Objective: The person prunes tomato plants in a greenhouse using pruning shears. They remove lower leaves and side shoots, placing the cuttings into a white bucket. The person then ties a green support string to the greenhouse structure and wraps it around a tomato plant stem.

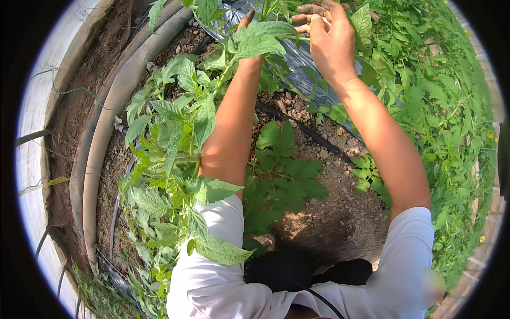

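Observation:
Tomato plants (191, 119) with jagged green leaves surround both my arms. My left hand (249, 24) reaches to the top of the view among the stems; a large leaf (259, 42) covers most of it, and only a dark-stained finger shows above. My right hand (328, 34) is raised to the right of it, beside a thin green stem (297, 37). Its fingers are bent and dark with dirt, the thumb close to them; whether something thin lies between them cannot be told. Silvery plastic mulch film (303, 67) shows beneath the hands.
A black drip hose (314, 135) crosses the stony soil (338, 199) below my hands. Thick pipes or hoses (113, 103) curve along the left, beside a pale wall or sheet (36, 159) with thin wires. Dense green plants (450, 131) fill the right side.

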